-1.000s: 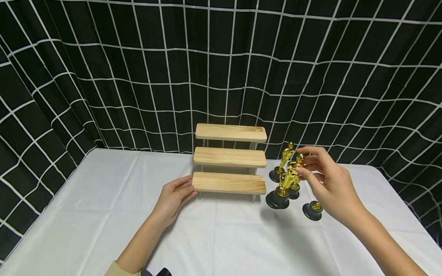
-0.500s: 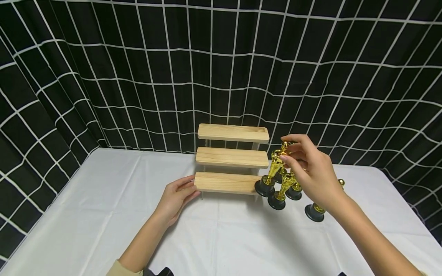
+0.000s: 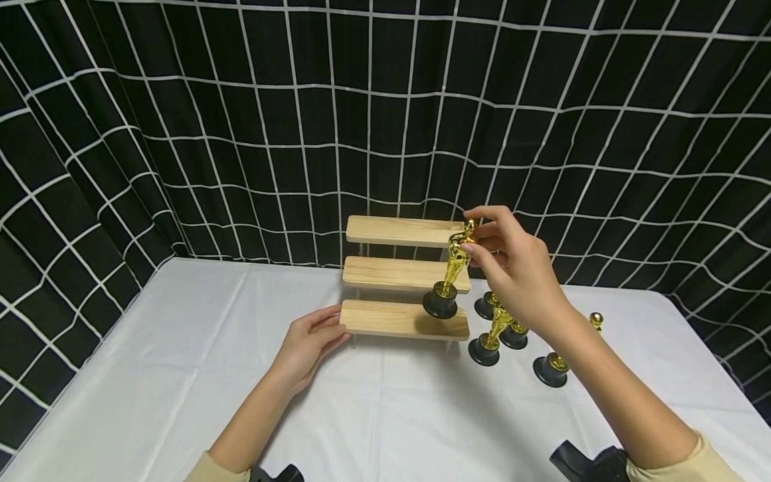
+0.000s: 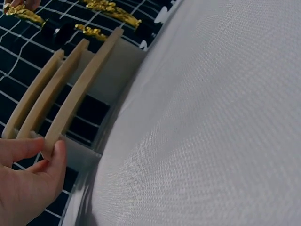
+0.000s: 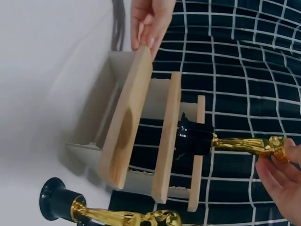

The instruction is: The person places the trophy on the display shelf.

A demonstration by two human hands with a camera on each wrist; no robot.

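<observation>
My right hand (image 3: 518, 268) pinches a gold trophy statuette (image 3: 456, 264) by its head and upper body. The statuette is slightly tilted, its round black base (image 5: 195, 136) near the middle board at the stand's right half; whether it touches wood I cannot tell. The three-tier wooden display stand (image 3: 385, 318) has pale boards on thin supports. At its left end, my left hand (image 3: 308, 345) grips the lowest board (image 4: 84, 84) between thumb and fingers, which the left wrist view shows plainly.
Several more gold statuettes stand right of the stand: one in front (image 3: 490, 338), another farther right (image 3: 551, 368), others partly hidden behind my right hand. A white cloth (image 3: 373, 415) covers the table. Behind it hangs a black curtain (image 3: 289, 134) with white grid lines.
My right hand has lifted the statuette out of the group and carried it left and up, in front of the stand's right half. My left hand stays on the lowest board.
</observation>
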